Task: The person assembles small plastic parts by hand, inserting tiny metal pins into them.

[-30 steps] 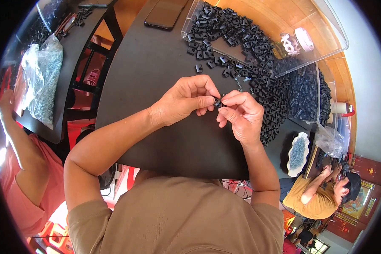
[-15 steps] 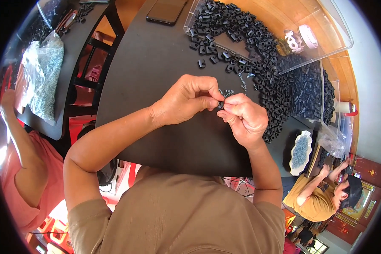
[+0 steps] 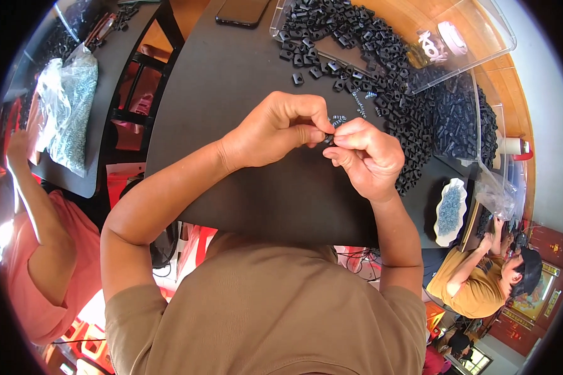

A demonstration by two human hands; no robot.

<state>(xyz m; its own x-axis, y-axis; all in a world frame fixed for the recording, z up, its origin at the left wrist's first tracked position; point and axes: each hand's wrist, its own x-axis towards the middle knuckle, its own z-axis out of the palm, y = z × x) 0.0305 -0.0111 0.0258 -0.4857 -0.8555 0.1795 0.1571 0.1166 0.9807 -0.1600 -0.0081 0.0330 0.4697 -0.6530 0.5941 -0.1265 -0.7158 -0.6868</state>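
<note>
The left hand (image 3: 275,131) and the right hand (image 3: 366,156) met above the black desk (image 3: 231,81), fingertips touching. Both grips were closed on one small black part (image 3: 329,139), held between them, with a thin spring (image 3: 339,119) just above it. A heap of black parts (image 3: 381,56) lay behind the hands, partly in a clear tray (image 3: 481,31). A phone (image 3: 243,11) lay at the far edge.
</note>
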